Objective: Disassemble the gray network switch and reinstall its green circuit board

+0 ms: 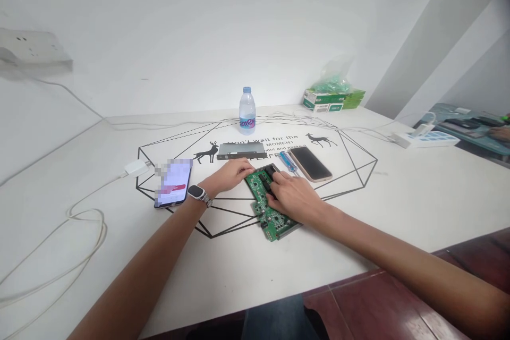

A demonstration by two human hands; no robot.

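A green circuit board [255,183] with black parts lies at a slant on the white table. My left hand [235,174] is at its far left corner, fingertips drawn together on the edge. Across the board's right side rests my right hand [295,195], fingers bent and thumb close by, gripping the board around its black parts; the palm hides what lies under it. A flat metal casing [242,150] sits just beyond the board. To the right, a blue-handled screwdriver [287,161] lies alongside a phone [311,163].
On the left are a lit phone [175,183] and a white charger [136,168] with a looped cable. A water bottle [247,111] stands near the wall. Green-white boxes [324,100] and a power strip [424,139] occupy the right. Another person's hand [500,134] shows at the far right.
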